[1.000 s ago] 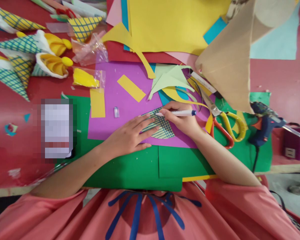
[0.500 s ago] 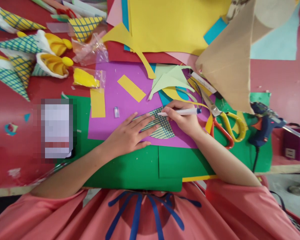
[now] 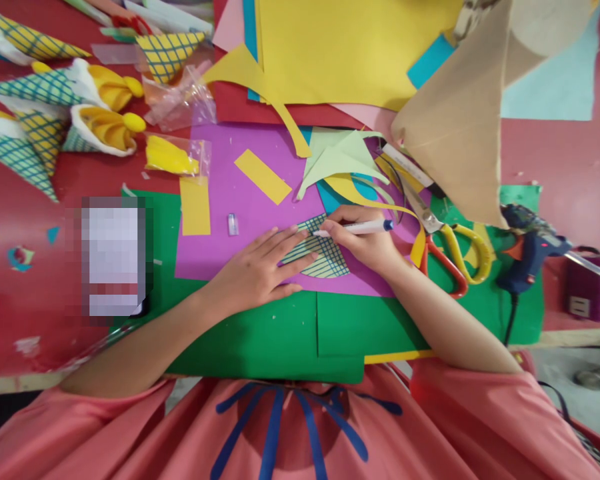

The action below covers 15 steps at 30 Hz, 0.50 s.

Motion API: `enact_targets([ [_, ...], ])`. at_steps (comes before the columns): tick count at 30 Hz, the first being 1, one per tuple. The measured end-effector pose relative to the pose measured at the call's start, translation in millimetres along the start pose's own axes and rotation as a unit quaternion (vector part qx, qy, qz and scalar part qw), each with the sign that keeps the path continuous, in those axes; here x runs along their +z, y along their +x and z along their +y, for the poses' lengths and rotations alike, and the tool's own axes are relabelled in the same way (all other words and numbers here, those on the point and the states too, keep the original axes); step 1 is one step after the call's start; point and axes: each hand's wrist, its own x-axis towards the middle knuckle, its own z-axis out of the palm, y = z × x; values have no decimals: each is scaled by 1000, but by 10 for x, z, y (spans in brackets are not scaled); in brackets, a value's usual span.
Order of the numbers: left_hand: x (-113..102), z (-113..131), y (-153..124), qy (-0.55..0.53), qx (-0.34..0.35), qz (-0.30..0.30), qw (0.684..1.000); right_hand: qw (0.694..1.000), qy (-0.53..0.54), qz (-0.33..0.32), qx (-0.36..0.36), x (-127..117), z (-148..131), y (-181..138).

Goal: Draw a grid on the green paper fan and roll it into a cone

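Note:
A pale green fan-shaped paper piece (image 3: pixel 330 257) lies on the purple sheet (image 3: pixel 220 193), marked with dark lines that cross into a grid on its right part. My left hand (image 3: pixel 267 263) rests on its left side with fingers stretched out, hiding part of it. In my right hand (image 3: pixel 365 243) is a white marker with a blue end (image 3: pixel 365 227), its tip at the lined piece. A small clear-and-blue cap (image 3: pixel 233 225) lies left of the piece. Two yellow strips, one of them a slanted yellow strip (image 3: pixel 263 176), lie on the purple sheet.
Scissors (image 3: pixel 433 223) and a hot glue gun (image 3: pixel 527 250) lie to the right, near a brown cone-like sheet (image 3: pixel 460 120). Pale green offcuts (image 3: pixel 345 157) sit above my hands. Several decorated paper cones (image 3: pixel 40 87) and a blurred-out rectangular object (image 3: pixel 113 260) are on the left.
The marker and my right hand have shifted slightly left and down across the lined piece. My left hand stays nearly in place, its fingers a little lower.

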Motion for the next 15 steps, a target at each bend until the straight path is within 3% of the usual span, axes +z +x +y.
enact_targets([
  [5, -1, 2, -2, 11, -1, 10, 1000, 999, 24, -16, 20, -24, -4, 0],
  [11, -28, 27, -17, 18, 40, 40, 998, 994, 92, 55, 27, -34, -6, 7],
  [15, -34, 52, -14, 32, 48, 16, 998, 993, 96, 67, 24, -30, 20, 3],
])
